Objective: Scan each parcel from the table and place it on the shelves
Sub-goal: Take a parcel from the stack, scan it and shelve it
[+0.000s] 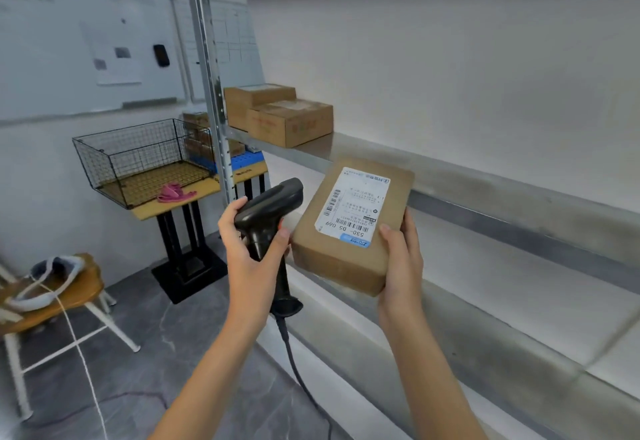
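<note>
Left hand [252, 249] closes its grip on the scanner [268, 211]; right hand [401, 259] grips the parcel [349, 228] from below, label up, seemingly for scanning. Parcel held before the shelves [485, 176], two boxes [280, 114] already stored there.

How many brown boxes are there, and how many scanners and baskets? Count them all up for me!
Brown boxes I can count clearly: 3, the parcel in the right hand and two shelf boxes
Scanners: 1, the scanner in the left hand
Wire baskets: 1, the basket
Total: 5
</note>
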Available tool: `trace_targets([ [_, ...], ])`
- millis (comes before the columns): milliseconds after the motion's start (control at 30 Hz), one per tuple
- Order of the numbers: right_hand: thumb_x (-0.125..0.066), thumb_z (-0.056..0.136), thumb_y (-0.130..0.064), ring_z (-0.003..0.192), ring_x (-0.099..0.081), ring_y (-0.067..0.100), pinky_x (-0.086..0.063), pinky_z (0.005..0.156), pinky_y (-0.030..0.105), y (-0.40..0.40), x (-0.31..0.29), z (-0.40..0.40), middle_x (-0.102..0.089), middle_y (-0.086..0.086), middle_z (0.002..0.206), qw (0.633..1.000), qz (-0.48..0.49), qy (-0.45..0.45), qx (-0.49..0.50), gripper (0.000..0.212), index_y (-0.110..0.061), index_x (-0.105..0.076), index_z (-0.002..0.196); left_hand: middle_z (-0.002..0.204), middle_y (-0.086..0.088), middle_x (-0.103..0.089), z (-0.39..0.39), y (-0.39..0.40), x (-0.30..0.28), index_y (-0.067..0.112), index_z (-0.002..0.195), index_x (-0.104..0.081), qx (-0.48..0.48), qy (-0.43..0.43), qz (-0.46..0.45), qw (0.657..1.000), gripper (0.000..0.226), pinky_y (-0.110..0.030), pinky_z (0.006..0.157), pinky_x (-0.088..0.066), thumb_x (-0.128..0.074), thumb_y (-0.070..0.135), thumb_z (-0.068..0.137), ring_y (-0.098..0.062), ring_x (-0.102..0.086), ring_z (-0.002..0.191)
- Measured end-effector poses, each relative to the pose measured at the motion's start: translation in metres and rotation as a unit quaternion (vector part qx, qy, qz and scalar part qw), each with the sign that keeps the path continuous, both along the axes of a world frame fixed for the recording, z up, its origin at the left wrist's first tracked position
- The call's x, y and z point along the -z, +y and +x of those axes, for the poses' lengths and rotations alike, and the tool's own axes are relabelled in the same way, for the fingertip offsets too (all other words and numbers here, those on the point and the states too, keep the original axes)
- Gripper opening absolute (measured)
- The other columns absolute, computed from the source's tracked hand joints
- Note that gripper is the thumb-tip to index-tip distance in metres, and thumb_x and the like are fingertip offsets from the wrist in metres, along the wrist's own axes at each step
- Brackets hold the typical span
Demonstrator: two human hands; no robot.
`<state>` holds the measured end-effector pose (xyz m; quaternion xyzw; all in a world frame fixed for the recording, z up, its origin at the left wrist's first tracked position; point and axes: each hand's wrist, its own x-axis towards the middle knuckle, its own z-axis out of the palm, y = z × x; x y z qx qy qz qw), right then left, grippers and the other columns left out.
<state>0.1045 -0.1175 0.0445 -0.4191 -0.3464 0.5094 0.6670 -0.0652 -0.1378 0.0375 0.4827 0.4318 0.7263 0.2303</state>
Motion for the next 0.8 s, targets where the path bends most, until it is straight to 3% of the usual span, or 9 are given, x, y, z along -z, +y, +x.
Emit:
trace_targets([
  [133,-0.063,0.096,-0.032,0.102,-0.072,0.008,-0.058,0.075,0.028,0.071,-0.023,-0.012,-0.067,-0.017,0.129,0.997,0.036,-0.036,-0.063,0.063,-0.054,-0.035,0.148,0.115,0.047,-0.047,-0.012,0.067,-0.015,0.049,0.131,-0.039,-0.023,-0.013,0.029,0.999,0.060,-0.014,0.091,-0.046,-0.071,0.014,0.094,0.014,-0.052,0.114],
  [233,-0.071,0.088,-0.037,0.112,-0.068,0.005,-0.055,0.086,0.028,0.113,-0.030,-0.018,-0.065,-0.022,0.131,0.986,0.067,-0.092,-0.125,0.075,-0.054,-0.031,0.149,0.117,0.044,-0.049,-0.024,0.113,-0.020,0.053,0.129,-0.040,-0.024,-0.027,0.043,0.998,0.062,-0.016,0.094,-0.047,-0.071,0.013,0.094,0.008,-0.053,0.119],
  [367,-0.081,0.072,-0.048,0.121,-0.058,-0.007,-0.053,0.085,0.014,0.154,-0.030,-0.020,-0.057,-0.029,0.137,0.965,0.088,-0.175,-0.175,0.107,-0.055,-0.012,0.154,0.123,0.040,-0.048,-0.035,0.164,-0.023,0.052,0.129,-0.039,-0.031,-0.033,0.057,0.997,0.061,-0.012,0.097,-0.044,-0.071,0.014,0.095,0.001,-0.050,0.127],
  [400,-0.083,0.065,-0.053,0.125,-0.054,-0.009,-0.052,0.092,0.016,0.162,-0.030,-0.020,-0.053,-0.029,0.143,0.960,0.089,-0.200,-0.172,0.117,-0.054,-0.008,0.155,0.126,0.037,-0.048,-0.037,0.175,-0.023,0.052,0.130,-0.039,-0.031,-0.036,0.056,0.997,0.061,-0.012,0.097,-0.044,-0.071,0.014,0.095,0.002,-0.049,0.127],
  [500,-0.086,0.052,-0.057,0.143,-0.035,-0.002,-0.038,0.117,0.038,0.184,-0.031,-0.020,-0.028,-0.019,0.162,0.947,0.081,-0.276,-0.146,0.140,-0.048,0.006,0.157,0.132,0.028,-0.046,-0.036,0.202,-0.024,0.053,0.129,-0.038,-0.034,-0.042,0.052,0.997,0.060,-0.022,0.103,-0.043,-0.071,0.015,0.095,0.003,-0.049,0.127],
  [600,-0.089,0.051,-0.045,0.148,-0.032,0.009,-0.034,0.120,0.046,0.210,-0.031,-0.029,-0.028,-0.009,0.163,0.948,0.095,-0.282,-0.111,0.144,-0.038,0.004,0.160,0.130,0.029,-0.045,-0.031,0.230,-0.029,0.051,0.129,-0.037,-0.046,-0.050,0.059,0.996,0.061,-0.022,0.105,-0.040,-0.070,0.013,0.095,0.006,-0.049,0.125],
  [733,-0.091,0.056,-0.029,0.145,-0.038,0.019,-0.035,0.119,0.046,0.243,-0.029,-0.045,-0.039,0.001,0.156,0.954,0.112,-0.276,-0.027,0.134,-0.023,-0.007,0.160,0.131,0.024,-0.042,-0.023,0.269,-0.032,0.036,0.137,-0.034,-0.056,-0.061,0.078,0.994,0.061,-0.001,0.095,-0.037,-0.068,0.008,0.095,0.021,-0.045,0.115],
  [800,-0.093,0.061,-0.027,0.150,-0.031,0.024,-0.032,0.120,0.050,0.258,-0.030,-0.050,-0.034,0.003,0.161,0.954,0.110,-0.279,-0.006,0.128,-0.020,-0.011,0.159,0.132,0.025,-0.041,-0.022,0.286,-0.031,0.032,0.141,-0.033,-0.051,-0.070,0.083,0.993,0.062,0.003,0.090,-0.035,-0.068,0.008,0.095,0.025,-0.044,0.113],
])
